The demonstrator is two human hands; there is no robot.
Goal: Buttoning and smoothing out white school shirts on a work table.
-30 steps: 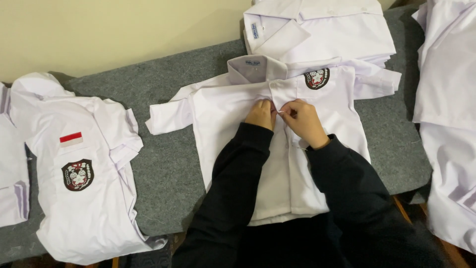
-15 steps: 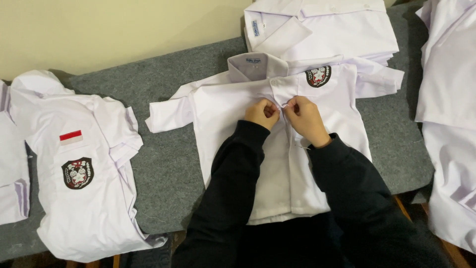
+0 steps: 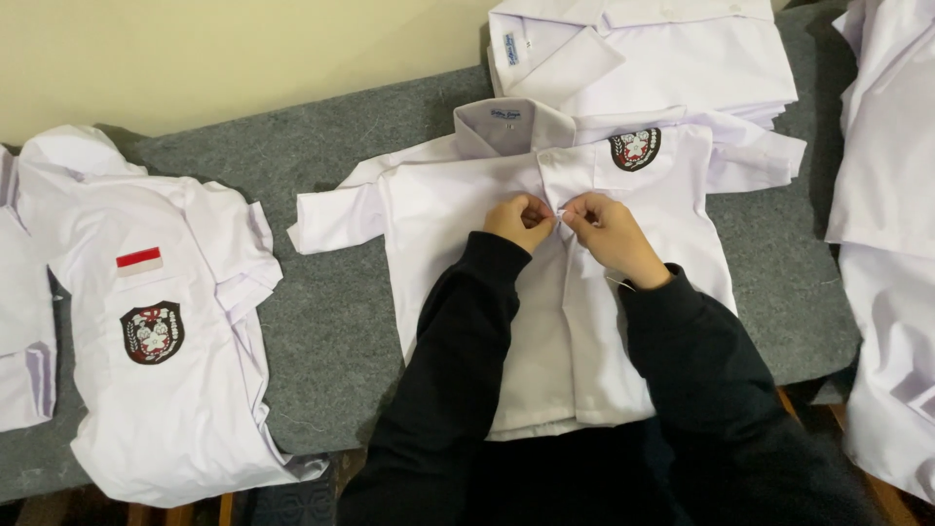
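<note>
In the head view a white shirt (image 3: 467, 224) lies face up on a grey mat (image 3: 321, 321), collar toward the wall (image 3: 195, 49), short sleeves spread to either side. The left hand (image 3: 519, 220) and right hand (image 3: 609, 237) meet at the shirt's front opening, just below the collar. Both hands have their fingers curled tight and pinch the fabric edges where they meet; what sits between the fingertips is too small to make out. Black sleeves (image 3: 458, 390) cover both forearms and hide much of the shirt's lower front, and its hem is partly lost behind them.

A crest (image 3: 635, 148) shows on the shirt's chest, right of the hands. A small label inside the collar cannot be read.

Beyond the shirt's collar lies a stack (image 3: 643, 54) of folded white shirts, its top cut off by the frame. Left of the shirt, well apart from it, lies a second shirt (image 3: 166, 321), folded, with a red-and-white patch (image 3: 139, 260) above its own crest. More white cloth (image 3: 19, 321) at the far left is cut by the edge. Right of the shirt, a white pile (image 3: 886, 195) runs out of view.
</note>
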